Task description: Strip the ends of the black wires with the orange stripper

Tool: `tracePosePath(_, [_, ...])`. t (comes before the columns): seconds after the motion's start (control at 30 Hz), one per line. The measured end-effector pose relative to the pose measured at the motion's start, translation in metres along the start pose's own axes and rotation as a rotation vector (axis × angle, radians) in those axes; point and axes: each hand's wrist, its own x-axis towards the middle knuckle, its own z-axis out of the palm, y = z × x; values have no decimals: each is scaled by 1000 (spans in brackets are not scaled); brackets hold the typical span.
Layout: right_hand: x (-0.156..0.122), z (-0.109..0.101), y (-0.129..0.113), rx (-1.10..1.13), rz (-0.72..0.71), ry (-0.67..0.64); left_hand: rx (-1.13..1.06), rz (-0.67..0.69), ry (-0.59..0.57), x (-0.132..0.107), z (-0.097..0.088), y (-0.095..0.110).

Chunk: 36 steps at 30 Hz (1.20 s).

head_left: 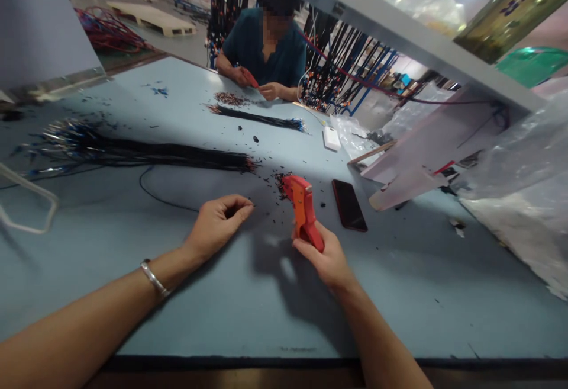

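My right hand [326, 259] grips the handles of an orange-red wire stripper [303, 208], its head pointing away from me over a small heap of dark wire scraps [278, 180]. My left hand [218, 223] rests on the blue table [248, 294] to the left of the tool, fingers curled in a pinch; what it pinches is too small to make out. A thin black wire [153, 195] loops on the table just left of that hand. A silver bracelet [154, 279] sits on my left wrist.
A long bundle of black wires [133, 155] lies across the table's left. A dark phone [349, 204] lies right of the tool. A person in a dark teal shirt [266, 51] works across the table with another wire bundle [257, 118]. Plastic bags [519, 199] crowd the right side.
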Motion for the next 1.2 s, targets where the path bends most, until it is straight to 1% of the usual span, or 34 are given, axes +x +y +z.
tracePosePath(0.07, [-1, -4, 4, 180, 52, -83, 23, -13, 46, 2, -2, 1])
tracePosePath(0.13, [-1, -6, 6, 293, 86, -141, 24, -26, 50, 3, -3, 1])
tracePosePath(0.23, [-2, -4, 4, 364, 100, -207, 49, -11, 4, 3, -2, 0])
tracePosePath(0.33, [-3, -2, 0, 346, 95, -255, 94, -1, -54, 3, -1, -3])
tracePosePath(0.4, [-4, -1, -2, 348, 94, -282, 81, -19, -85, 3, 0, -6])
tracePosePath(0.47, [-5, 0, -4, 452, 116, -327, 43, -45, -114, 3, 0, -8])
tracePosePath(0.53, [-6, 2, -4, 627, 167, -386, 14, -53, -128, 3, 1, -9])
tracePosePath(0.6, [-8, 5, -4, 780, 221, -422, 9, -21, -108, 3, 1, -8])
tracePosePath(0.7, [-9, 8, -2, 907, 295, -435, 20, 55, -47, 3, 1, -7])
tracePosePath(0.8, [-9, 10, 0, 959, 358, -446, 26, 107, -15, 3, 1, -8])
tracePosePath(0.97, [-9, 12, 2, 977, 377, -472, 91, 148, -40, 3, 0, -11])
tracePosePath(1.1, [-10, 13, 3, 964, 384, -480, 167, 113, -86, 3, -2, -11])
tracePosePath(1.2, [-10, 13, 4, 952, 383, -484, 157, 73, -120, 3, -2, -11])
